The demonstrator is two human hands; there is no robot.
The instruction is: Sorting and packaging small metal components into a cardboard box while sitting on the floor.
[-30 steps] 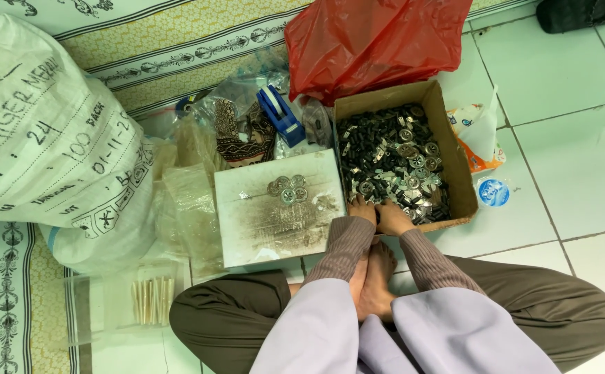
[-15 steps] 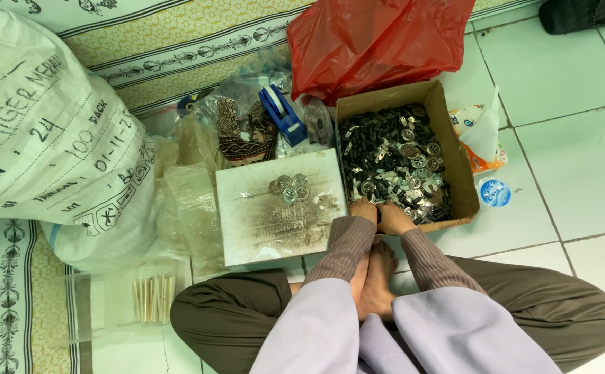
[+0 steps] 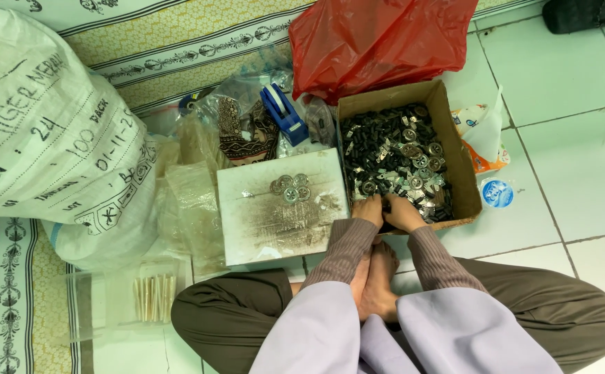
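I sit cross-legged on the floor. My left hand point(image 3: 368, 210) and my right hand point(image 3: 403, 212) rest side by side at the near edge of a brown cardboard box point(image 3: 455, 156). The box is filled with small dark and silver metal parts point(image 3: 392, 156). Both hands have their fingers curled into these parts, and what they grip is hidden. To the left of the box lies a worn white board point(image 3: 274, 221) with a few round silver pieces point(image 3: 290, 187) on it.
A big white woven sack point(image 3: 46, 145) stands at the left. A red plastic bag point(image 3: 378, 41) lies behind the box, with a blue tape dispenser point(image 3: 283, 113) and clear plastic bags point(image 3: 184, 187) beside it. Thin sticks point(image 3: 153, 298) lie in a clear packet near my left knee. A small round lid point(image 3: 497, 192) sits on the white tiles.
Both hands stay at the box's near edge, with only slight finger movement among the parts. Everything else is as before.
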